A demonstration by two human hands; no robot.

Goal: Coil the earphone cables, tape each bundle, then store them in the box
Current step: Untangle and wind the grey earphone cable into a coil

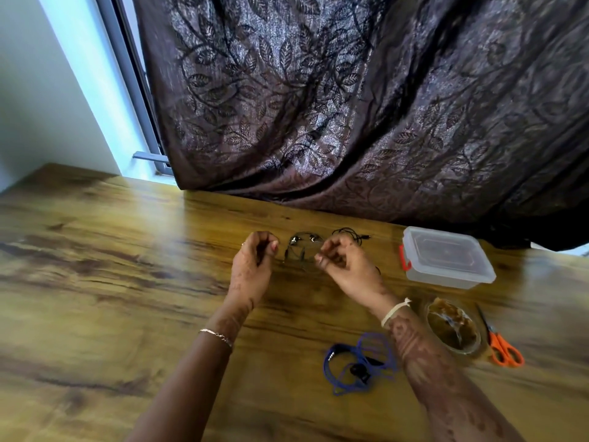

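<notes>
Grip clamped, left hand [255,261] and right hand [342,261] pinch the black earphone cable [299,254].

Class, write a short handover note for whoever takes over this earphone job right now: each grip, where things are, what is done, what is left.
Grips: the left grip and the right grip each seem to pinch the black earphones, whose cable lies loose on the table.
Things: blue earphones lie loose and untaped by the right forearm. The box, lid on, is at right, with the tape roll and scissors nearer the person.
Done: nothing coiled, taped or boxed.
Left: coil and tape both sets, open the box, store them.
</notes>
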